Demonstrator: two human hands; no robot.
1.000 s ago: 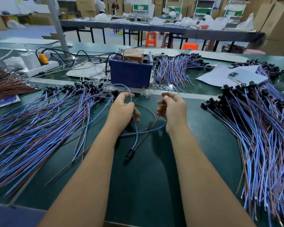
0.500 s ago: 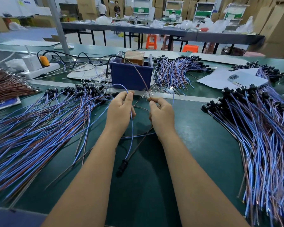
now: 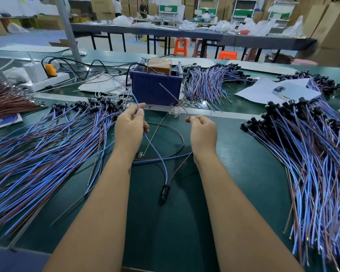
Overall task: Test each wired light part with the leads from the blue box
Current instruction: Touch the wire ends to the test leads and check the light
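One wired light part lies on the green table between my forearms, its black socket (image 3: 164, 191) near me with a blue and a brown wire running up from it. My left hand (image 3: 130, 128) pinches the blue wire (image 3: 155, 152) near its free end. My right hand (image 3: 203, 134) pinches the brown wire (image 3: 173, 98), whose tip points up in front of the blue box (image 3: 155, 89). Thin leads (image 3: 177, 134) loop across the table below my hands; where they end is unclear.
Large heaps of blue-and-brown wired parts lie at the left (image 3: 47, 146), right (image 3: 312, 154) and behind the box (image 3: 208, 85). A white power strip (image 3: 45, 80) with plugs sits back left. A phone (image 3: 294, 93) on white paper lies back right.
My hands have moved apart, each carrying one wire end upward toward the blue box. The socket has slid a little to the right on the table.
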